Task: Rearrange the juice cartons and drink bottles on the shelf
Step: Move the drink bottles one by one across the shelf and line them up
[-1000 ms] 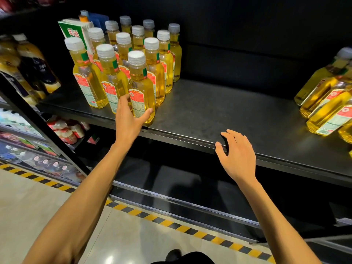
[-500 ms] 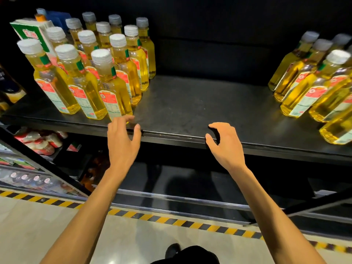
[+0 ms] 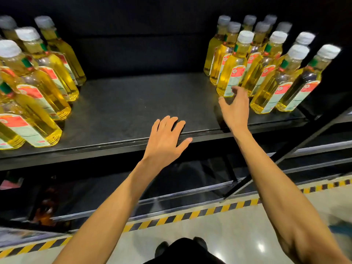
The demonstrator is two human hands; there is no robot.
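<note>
Right hand (image 3: 235,109) hovers spread by the right group's near-left bottle (image 3: 233,73); left hand (image 3: 165,138) lies spread on the shelf (image 3: 123,111) edge.

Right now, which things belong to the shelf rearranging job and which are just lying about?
Job: yellow bottles at right, yellow bottles at left, shelf, right hand near the right group, left hand at the shelf edge.
Lying about: brownish items on the lower level, striped floor tape.

Bottle labels (image 3: 233,77) — red-and-white — print unreadable.
</note>
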